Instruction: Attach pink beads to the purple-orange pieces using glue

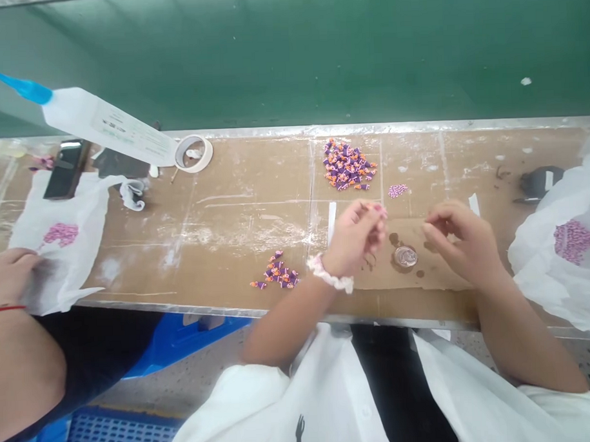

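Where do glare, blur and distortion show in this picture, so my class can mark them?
Head view: pale glare patches streak the brown work surface; head view: the left hand and right hand look soft, probably motion blur, hiding what the left fingertips may pinch; head view: the white bottle leans toward the left edge, likely wide-angle stretch.

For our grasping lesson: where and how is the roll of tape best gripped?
The roll of tape seems best pinched across its right ring wall, coming from the right: the ring is exposed there, while the white bottle crowds its left.
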{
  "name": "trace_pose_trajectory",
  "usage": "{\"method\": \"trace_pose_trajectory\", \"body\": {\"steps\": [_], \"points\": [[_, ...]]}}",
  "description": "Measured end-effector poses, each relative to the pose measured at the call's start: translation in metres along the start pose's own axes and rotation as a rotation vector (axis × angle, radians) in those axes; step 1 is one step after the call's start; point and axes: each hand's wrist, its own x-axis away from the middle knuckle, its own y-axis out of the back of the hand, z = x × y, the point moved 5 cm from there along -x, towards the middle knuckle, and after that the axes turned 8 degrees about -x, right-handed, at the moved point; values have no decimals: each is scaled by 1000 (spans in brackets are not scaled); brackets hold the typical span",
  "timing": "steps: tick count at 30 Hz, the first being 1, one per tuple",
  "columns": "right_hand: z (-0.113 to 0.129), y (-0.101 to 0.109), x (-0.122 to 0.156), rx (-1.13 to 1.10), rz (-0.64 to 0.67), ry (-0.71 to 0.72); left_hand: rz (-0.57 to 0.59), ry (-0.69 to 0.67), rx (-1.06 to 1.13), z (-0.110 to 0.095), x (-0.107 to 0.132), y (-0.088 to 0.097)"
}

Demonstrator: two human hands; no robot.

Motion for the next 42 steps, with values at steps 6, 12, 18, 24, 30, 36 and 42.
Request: {"method": "trace_pose_trajectory", "body": {"steps": [6, 12, 18, 24, 30, 36, 42], "points": [[-52, -14, -29, 263, 107, -90, -313, -119, -113, -42, -56, 35], [-68, -31, -44, 312, 166, -66, -218, -159, -132, -33, -41, 36], [-67, -41, -45, 345, 220, -51, -88, -85, -139, -7, -4, 29], [-73, -44, -47, 374, 217, -136, -94, -18, -156, 4, 3, 26], [-75, -46, -55, 344, 204, -203, -40, 1, -177, 8, 3, 17], [-38, -32, -33, 120, 155, -173, -41, -102, -324, 10, 13, 8], [12, -25, 13, -568, 164, -201, 76, -138, -381, 9, 28, -10]]}}
